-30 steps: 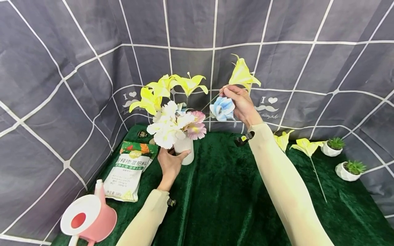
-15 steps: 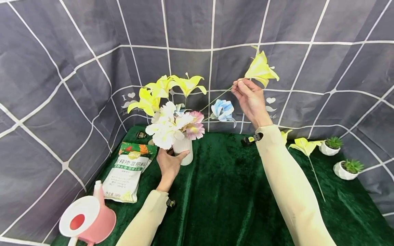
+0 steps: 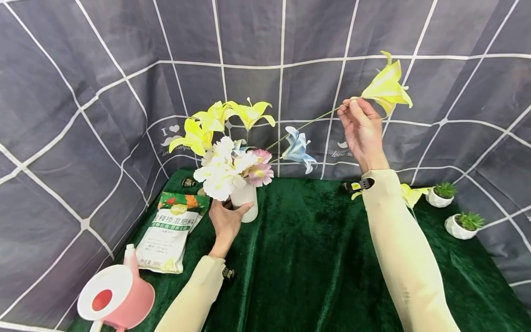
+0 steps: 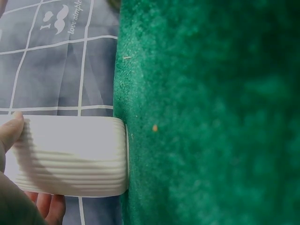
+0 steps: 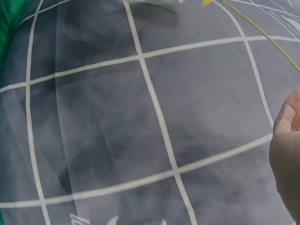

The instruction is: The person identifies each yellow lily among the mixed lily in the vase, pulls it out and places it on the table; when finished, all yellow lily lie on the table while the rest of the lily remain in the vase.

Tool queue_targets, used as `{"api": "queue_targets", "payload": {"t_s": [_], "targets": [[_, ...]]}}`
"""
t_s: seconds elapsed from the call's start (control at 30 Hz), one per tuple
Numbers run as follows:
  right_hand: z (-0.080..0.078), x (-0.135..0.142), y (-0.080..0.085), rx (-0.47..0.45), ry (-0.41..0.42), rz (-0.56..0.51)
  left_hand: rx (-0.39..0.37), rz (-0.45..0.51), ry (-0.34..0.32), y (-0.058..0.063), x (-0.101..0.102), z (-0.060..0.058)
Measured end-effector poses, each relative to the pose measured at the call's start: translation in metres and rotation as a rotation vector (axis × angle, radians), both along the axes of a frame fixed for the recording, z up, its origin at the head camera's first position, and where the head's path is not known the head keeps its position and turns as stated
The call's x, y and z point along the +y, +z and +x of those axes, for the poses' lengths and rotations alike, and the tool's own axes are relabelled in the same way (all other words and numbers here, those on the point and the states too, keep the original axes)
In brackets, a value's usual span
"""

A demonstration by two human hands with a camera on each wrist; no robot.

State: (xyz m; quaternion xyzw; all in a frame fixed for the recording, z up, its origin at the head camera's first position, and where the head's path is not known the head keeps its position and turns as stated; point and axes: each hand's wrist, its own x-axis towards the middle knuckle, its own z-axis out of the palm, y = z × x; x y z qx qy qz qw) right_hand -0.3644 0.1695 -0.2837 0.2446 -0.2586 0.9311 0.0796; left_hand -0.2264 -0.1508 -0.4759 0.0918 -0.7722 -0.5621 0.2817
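My left hand (image 3: 226, 223) grips the white ribbed vase (image 3: 244, 196) low on its side; in the left wrist view the thumb and fingers lie on both sides of the vase (image 4: 75, 154), which stands upright on green cloth. White flowers (image 3: 221, 170), a pink flower (image 3: 260, 171), a blue flower (image 3: 297, 150) and several yellow lilies (image 3: 250, 114) rise from it. Up to the right, my right hand (image 3: 362, 131) pinches the stem of another yellow lily (image 3: 387, 87) just below its bloom. That slanting stem (image 3: 315, 119) runs down behind the pink flower, where its lower end is hidden.
A fertilizer bag (image 3: 170, 235) and a pink watering can (image 3: 132, 299) lie on the left. Two potted succulents (image 3: 461, 229) stand at the right, near a yellow lily (image 3: 412, 196) partly covered by my right sleeve. A grey gridded curtain (image 3: 315, 32) hangs close behind.
My right hand has moved right and upward with the lily, so more of its stem shows beyond the bouquet. The blue flower has turned. My left hand stays on the vase.
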Motion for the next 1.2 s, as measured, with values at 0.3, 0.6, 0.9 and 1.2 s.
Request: {"api": "queue_targets", "payload": {"t_s": [0.3, 0.6, 0.9, 1.2], "targets": [[0.016, 0.040, 0.010, -0.060, -0.074, -0.124, 0.012, -0.008, -0.001, 0.003, 0.002, -0.001], [0.045, 0.078, 0.020, 0.055, -0.217, -0.114, -0.010, -0.001, 0.000, 0.002, 0.001, -0.001], [0.081, 0.099, 0.037, 0.131, -0.321, -0.010, -0.037, 0.012, 0.010, 0.000, 0.001, 0.001], [0.110, 0.108, 0.040, 0.080, -0.366, 0.434, -0.015, -0.022, 0.025, 0.002, 0.001, 0.001]]}}
